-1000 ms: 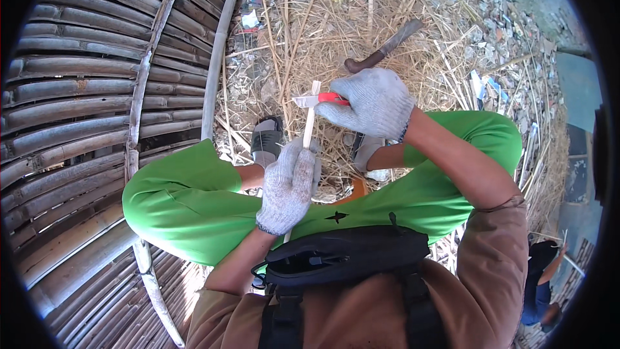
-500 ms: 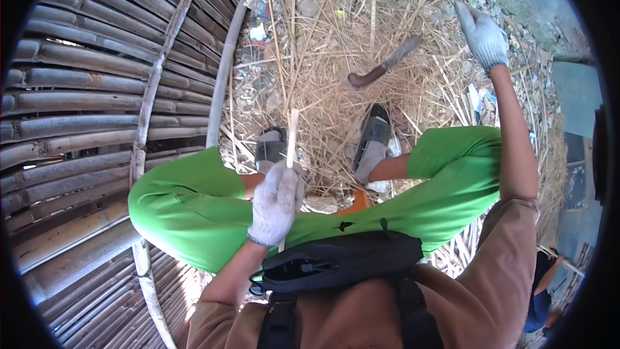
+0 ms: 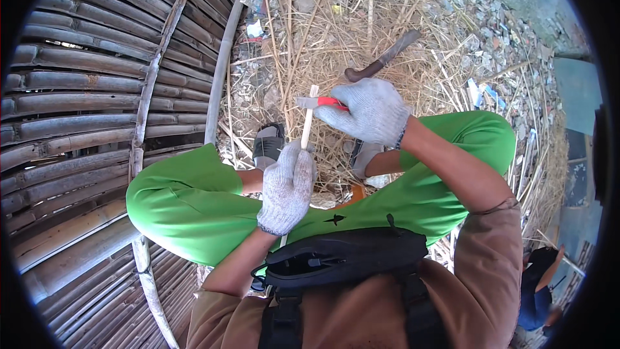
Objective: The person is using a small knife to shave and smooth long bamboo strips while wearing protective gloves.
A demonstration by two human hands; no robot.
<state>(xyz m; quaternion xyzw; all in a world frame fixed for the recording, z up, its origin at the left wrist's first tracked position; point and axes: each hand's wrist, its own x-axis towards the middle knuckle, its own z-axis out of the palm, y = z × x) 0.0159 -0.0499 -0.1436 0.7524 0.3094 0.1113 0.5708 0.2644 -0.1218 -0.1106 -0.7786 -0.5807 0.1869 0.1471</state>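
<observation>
My left hand (image 3: 288,187), in a pale knitted work glove, is closed around a narrow bamboo strip (image 3: 309,130), whose top end points away from me. My right hand (image 3: 373,111), gloved the same way, grips a small red-handled knife (image 3: 332,101). Its short, wide blade lies across the strip near the upper end and seems to touch it. Part of the handle is hidden in my fingers. Beyond my right hand, a large dark-handled blade (image 3: 387,55), like a machete, lies on the bamboo shavings (image 3: 342,32).
A wall of bamboo slats (image 3: 84,100) rises on the left, with a long pole (image 3: 225,58) at its edge. Rubble and litter (image 3: 491,45) cover the ground at right. A black pouch (image 3: 345,257) sits across my front. Another person (image 3: 539,284) is partly visible at lower right.
My right hand has swung in from the far right to the strip, with the red-handled knife now visible in it. My left hand and the strip have shifted slightly right and away.
</observation>
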